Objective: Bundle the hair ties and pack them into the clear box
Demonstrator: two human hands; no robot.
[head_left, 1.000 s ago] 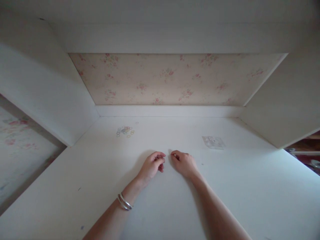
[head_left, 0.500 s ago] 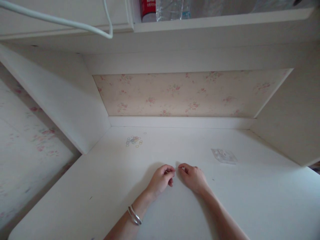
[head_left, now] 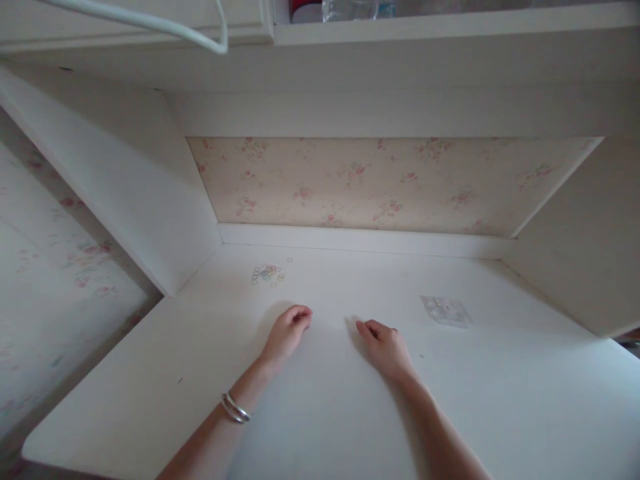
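My left hand (head_left: 287,331) is above the white desk, closed with thumb and fingertips pinched together. Anything between those fingertips is too small to make out. It is nearest to a loose pile of small coloured rings (head_left: 267,273), like tiny rubber bands, just beyond it. My right hand (head_left: 387,347) rests at the desk, its thumb and index finger also pressed together; I cannot make out what, if anything, is in them. A gap of bare desk separates the two hands. To the right of my right hand lies a small clear plastic bag (head_left: 447,311).
The white desk (head_left: 320,407) has a cabinet shelf (head_left: 400,63) overhead and side panels left and right. A white cable-like tube (head_left: 150,23) hangs at the upper left. Clear plastic (head_left: 350,9) shows on the shelf. A small dark sliver (head_left: 181,381) lies on the desk.
My left hand has moved left and away from me, apart from my right hand, towards the ring pile. My right hand has hardly moved. The view has tilted down slightly.
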